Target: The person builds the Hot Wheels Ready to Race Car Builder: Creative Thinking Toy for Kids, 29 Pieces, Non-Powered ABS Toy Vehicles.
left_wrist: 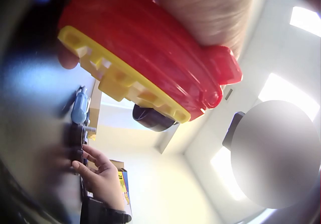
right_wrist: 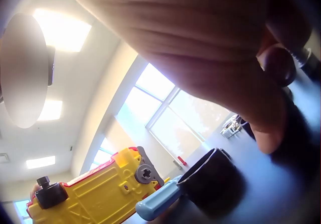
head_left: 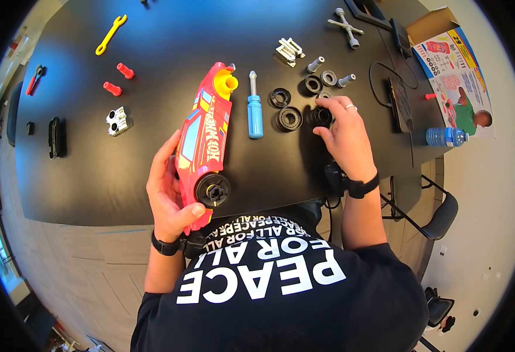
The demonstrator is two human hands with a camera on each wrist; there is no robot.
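Red plastic toy car with a yellow underside is held up over the near part of the bench, left of centre, gripped by the left hand. Assembly looks partway along: a black plastic wheel sits at the car's near end, while the round yellow socket at its far end carries none on this side. Loose black ring-shaped wheels, grey plastic posts and white plastic pieces lie to the right, so much seems left. The right hand bends over one black wheel; with its fingers partly hidden, I cannot tell whether it grips. Of containers, a printed cardboard box is far right, contents unseen; a clear plastic bottle stands nearer, its fill unclear.
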